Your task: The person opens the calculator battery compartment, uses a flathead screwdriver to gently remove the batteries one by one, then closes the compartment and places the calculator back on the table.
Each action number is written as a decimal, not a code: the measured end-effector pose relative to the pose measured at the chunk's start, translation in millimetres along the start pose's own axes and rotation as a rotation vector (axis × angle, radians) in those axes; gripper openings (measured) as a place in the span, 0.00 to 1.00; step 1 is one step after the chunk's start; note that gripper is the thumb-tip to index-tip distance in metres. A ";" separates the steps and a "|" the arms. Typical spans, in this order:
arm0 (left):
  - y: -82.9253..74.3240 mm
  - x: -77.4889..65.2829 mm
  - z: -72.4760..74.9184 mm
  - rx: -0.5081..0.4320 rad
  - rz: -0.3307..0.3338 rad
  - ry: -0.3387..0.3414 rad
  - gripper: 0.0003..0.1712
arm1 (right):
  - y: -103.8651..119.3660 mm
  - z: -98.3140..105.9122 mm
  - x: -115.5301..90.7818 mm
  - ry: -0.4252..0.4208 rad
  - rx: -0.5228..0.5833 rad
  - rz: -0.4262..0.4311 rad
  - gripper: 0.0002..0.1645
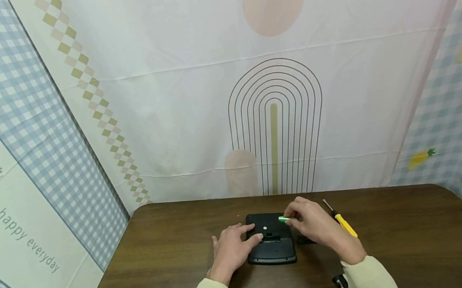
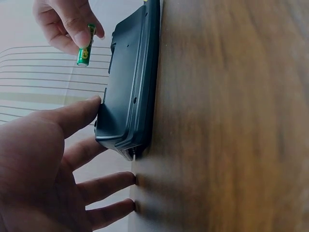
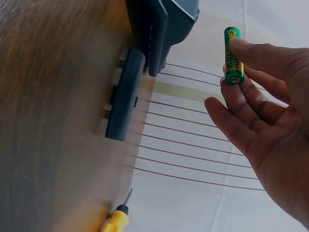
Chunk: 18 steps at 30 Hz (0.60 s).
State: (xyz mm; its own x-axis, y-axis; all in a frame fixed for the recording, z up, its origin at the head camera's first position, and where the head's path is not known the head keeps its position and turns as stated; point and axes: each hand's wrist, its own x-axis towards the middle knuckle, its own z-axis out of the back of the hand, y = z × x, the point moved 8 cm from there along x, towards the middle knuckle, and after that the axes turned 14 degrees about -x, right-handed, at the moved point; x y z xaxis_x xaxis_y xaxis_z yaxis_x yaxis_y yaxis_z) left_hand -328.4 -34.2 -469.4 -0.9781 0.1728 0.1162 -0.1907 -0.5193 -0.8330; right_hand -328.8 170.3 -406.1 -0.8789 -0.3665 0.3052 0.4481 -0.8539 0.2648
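A black calculator-like device (image 1: 270, 251) lies face down on the table, with a recess near the middle of its back. At its left side, my left hand (image 1: 235, 250) rests with thumb and index finger on the casing; in the left wrist view, its other fingers (image 2: 108, 187) reach down to the tabletop. Over the device's upper right corner, my right hand (image 1: 313, 220) pinches a small green battery (image 3: 232, 58) between thumb and fingers. Beneath the right hand, a narrow black battery cover (image 3: 126, 96) with small tabs lies beside the device.
A screwdriver (image 1: 344, 224) with a yellow handle lies right of my right hand, its shaft pointing towards the back edge. The brown wooden table (image 1: 163, 264) ends at a patterned white cloth (image 1: 185, 130) hanging behind it. Checked cloth (image 1: 443, 126) hangs on the right.
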 end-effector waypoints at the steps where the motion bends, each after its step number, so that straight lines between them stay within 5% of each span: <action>1: 0.0 0.1 0.0 0.000 0.000 0.000 0.27 | -0.8 -0.6 0.2 0.000 0.000 -0.001 0.07; 18: -0.3 -1.5 -0.6 -0.014 -0.019 -0.007 0.27 | -21.7 -9.0 8.7 -0.033 -0.066 -0.033 0.07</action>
State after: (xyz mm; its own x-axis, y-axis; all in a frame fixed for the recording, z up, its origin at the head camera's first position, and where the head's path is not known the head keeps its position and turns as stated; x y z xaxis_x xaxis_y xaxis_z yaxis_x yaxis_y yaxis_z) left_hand -326.9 -33.8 -469.6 -0.9749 0.1769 0.1355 -0.2080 -0.5040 -0.8383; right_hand -347.6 182.3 -417.4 -0.8866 -0.3265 0.3277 0.4064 -0.8882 0.2145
